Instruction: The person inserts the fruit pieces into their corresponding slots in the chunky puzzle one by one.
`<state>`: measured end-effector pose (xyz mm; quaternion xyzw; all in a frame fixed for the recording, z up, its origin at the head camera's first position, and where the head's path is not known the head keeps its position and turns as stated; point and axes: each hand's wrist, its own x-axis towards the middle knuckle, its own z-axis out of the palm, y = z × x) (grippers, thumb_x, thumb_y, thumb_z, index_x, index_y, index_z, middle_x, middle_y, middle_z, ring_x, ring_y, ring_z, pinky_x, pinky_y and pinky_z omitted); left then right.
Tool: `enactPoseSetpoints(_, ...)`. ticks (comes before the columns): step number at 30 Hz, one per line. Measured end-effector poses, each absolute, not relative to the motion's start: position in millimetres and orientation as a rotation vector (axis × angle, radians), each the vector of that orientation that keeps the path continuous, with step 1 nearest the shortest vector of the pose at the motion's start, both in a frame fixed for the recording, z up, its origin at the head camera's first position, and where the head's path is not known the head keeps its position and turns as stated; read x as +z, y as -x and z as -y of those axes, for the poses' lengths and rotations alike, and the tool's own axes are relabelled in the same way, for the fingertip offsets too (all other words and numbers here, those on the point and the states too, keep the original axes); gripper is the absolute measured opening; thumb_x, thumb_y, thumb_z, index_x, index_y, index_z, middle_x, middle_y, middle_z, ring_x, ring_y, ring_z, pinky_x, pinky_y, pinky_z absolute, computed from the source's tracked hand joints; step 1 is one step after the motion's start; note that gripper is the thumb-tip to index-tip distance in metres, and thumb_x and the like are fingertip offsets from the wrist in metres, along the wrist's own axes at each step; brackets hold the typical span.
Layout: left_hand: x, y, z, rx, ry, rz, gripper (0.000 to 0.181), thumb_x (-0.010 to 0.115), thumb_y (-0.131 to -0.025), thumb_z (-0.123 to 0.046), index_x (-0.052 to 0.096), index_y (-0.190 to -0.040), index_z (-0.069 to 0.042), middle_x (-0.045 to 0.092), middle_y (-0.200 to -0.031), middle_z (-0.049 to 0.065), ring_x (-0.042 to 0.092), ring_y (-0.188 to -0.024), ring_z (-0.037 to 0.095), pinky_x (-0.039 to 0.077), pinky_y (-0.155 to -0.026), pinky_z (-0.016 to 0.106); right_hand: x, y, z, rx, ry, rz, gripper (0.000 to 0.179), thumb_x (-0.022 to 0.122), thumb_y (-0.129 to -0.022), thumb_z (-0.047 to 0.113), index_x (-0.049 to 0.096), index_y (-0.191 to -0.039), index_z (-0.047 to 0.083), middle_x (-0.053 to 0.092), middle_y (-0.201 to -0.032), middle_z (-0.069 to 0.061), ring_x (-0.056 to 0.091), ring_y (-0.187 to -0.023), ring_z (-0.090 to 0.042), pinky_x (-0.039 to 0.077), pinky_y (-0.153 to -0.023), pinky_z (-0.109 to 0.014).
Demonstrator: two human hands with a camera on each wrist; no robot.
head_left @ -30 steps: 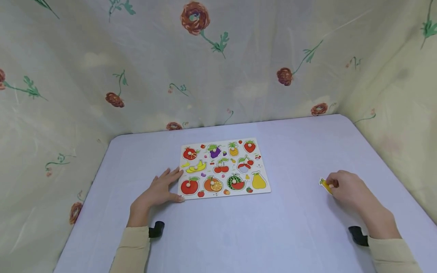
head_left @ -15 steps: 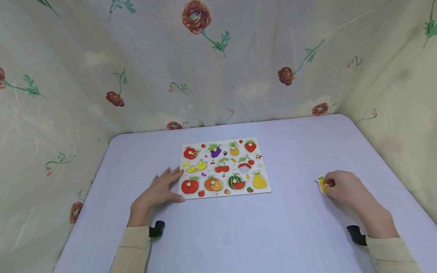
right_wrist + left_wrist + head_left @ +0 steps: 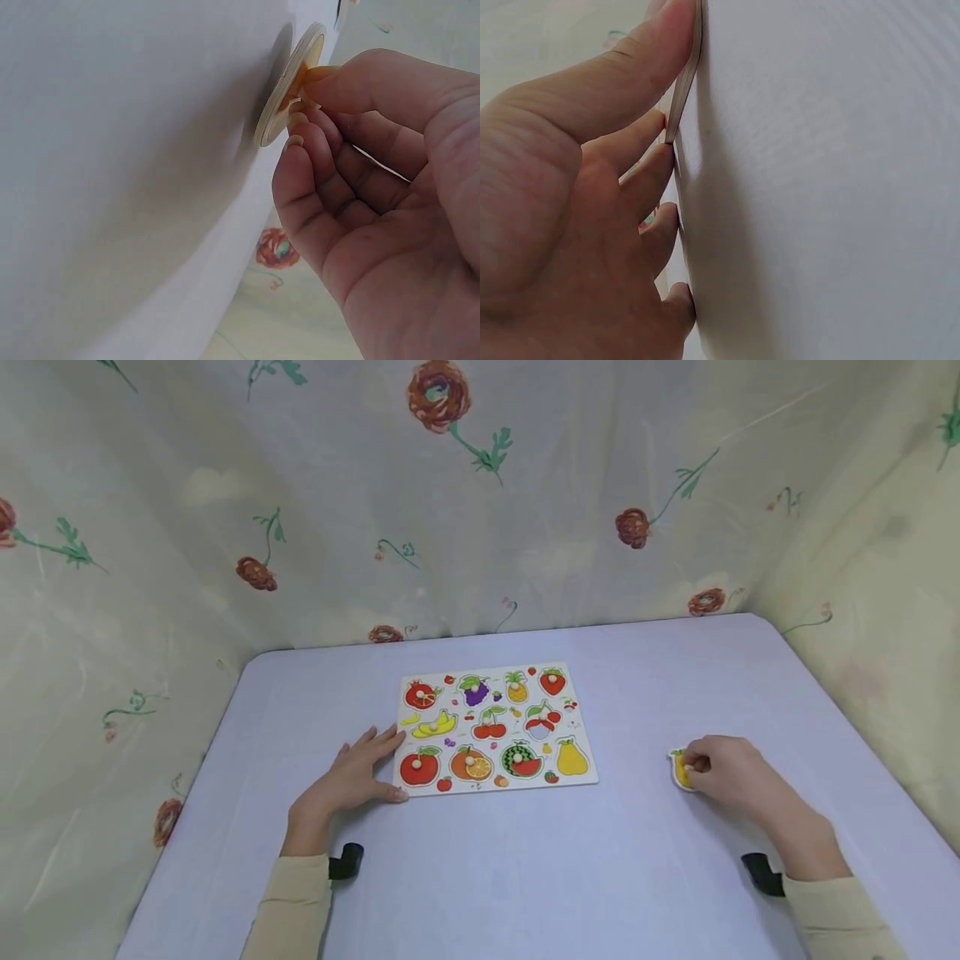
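A white fruit puzzle board (image 3: pixel 581 735) lies on the table in the head view, its fruit pieces carrying small knobs. No knob shows on the yellow pear shape (image 3: pixel 572 760) at its near right corner. My left hand (image 3: pixel 348 783) rests against the board's left side, fingers spread. In the left wrist view the thumb touches the board's edge (image 3: pixel 682 97). Off to the right, my right hand (image 3: pixel 738 777) pinches a yellow fruit puzzle piece (image 3: pixel 679 770) with a green top. The right wrist view shows this piece (image 3: pixel 274 105) tilted close to the tabletop; contact cannot be told.
A white cloth covers the table (image 3: pixel 525 877). Behind and beside it hang pale curtains (image 3: pixel 322 485) with printed flowers. Black camera mounts (image 3: pixel 763 874) sit at both wrists.
My right hand has moved left toward the board, carrying the yellow puzzle piece, which has turned more upright in view. The left hand and the board keep their places.
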<state>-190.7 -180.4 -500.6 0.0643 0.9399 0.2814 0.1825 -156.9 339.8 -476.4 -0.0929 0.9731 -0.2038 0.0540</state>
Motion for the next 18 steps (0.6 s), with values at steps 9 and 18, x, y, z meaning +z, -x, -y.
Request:
enactPoseSetpoints(9,-501,192,180,0.782,-0.185,-2.656,0.099,0.085,-0.075,-0.032,0.03,-0.157,-0.026,0.022,-0.167,0.0,0.004,-0.157,0.031,-0.001,-0.124,0.062,-476,162,-316,-0.648,0.365,-2.931,0.007,0.066,-0.081,0.002,0.07,-0.086,0.001,0.061,-0.076,-0.003,0.051,-0.07,-0.015,0.041,-0.059,-0.024)
enactPoseSetpoints(18,-501,192,180,0.781,-0.186,-2.661,0.099,0.086,-0.074,-0.031,0.031,-0.157,-0.025,0.022,-0.167,0.0,0.004,-0.157,0.031,0.0,-0.124,0.062,-472,167,-288,-0.629,0.38,-2.925,0.008,0.066,-0.082,0.002,0.072,-0.088,0.001,0.06,-0.076,-0.003,0.05,-0.07,-0.016,0.041,-0.06,-0.025)
